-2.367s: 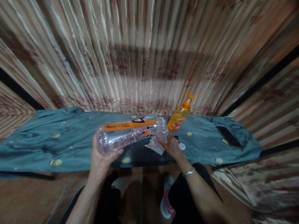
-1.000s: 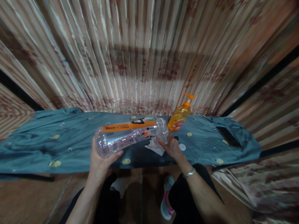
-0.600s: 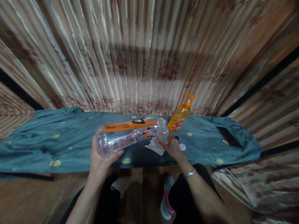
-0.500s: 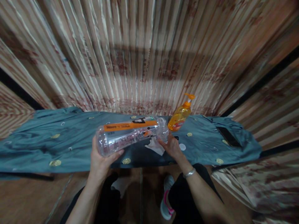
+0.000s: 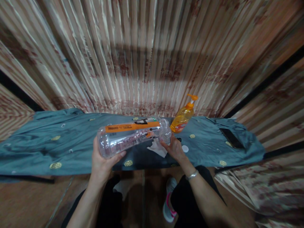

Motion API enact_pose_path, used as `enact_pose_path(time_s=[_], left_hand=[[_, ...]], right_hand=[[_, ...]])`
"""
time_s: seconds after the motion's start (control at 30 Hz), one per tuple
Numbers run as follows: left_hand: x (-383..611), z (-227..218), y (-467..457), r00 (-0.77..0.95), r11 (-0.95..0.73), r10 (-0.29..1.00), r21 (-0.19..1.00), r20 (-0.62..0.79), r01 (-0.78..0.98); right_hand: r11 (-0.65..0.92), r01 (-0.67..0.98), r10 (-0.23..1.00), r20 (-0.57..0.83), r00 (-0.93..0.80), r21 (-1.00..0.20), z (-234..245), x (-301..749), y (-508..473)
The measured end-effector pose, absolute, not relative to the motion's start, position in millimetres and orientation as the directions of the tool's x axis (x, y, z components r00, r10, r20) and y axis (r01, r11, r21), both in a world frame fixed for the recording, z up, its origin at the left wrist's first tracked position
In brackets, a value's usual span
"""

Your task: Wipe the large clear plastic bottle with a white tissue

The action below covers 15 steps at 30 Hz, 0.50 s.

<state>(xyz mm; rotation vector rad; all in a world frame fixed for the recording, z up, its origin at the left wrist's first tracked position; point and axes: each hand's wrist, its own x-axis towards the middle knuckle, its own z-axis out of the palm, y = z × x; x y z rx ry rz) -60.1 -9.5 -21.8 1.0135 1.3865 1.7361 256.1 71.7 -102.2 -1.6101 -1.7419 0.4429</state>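
Change: next to nothing; the clear plastic bottle [image 5: 133, 137] keeps its place and tilt from a second ago, suggesting a steady hold in the work
Bottle: almost on its side, over the middle of the table [image 5: 80, 148], neck toward the right end
Left hand [image 5: 102, 162]: cupped around the base, thumb along the near side
Right hand [image 5: 176, 148]: closed about the neck end; fingertips partly hidden
Nearby: tissue [image 5: 158, 149] below the neck; pump bottle [image 5: 182, 119] toward the back edge; phone [image 5: 231, 138] near the right end
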Motion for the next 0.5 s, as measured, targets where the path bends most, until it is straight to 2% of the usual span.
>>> enact_pose_path(time_s=[0.13, 0.3, 0.5], left_hand=[[-61.6, -21.1, -10.3, -0.475, -0.174, 0.874, 0.978, 0.101, -0.112], [-67.0, -29.3, -10.9, -0.424, -0.196, 0.894, 0.977, 0.144, -0.081], [-62.5, -36.1, -11.3, -0.470, -0.239, 0.862, 0.970, 0.192, -0.042]], right_hand=[[0.176, 0.730, 0.955, 0.295, 0.037, -0.660, -105.5, 256.7, 72.8], [0.215, 0.725, 0.940, 0.339, 0.026, -0.654, -108.9, 256.6, 73.5], [0.223, 0.731, 0.938, 0.346, 0.020, -0.645, -110.8, 258.1, 74.1]])
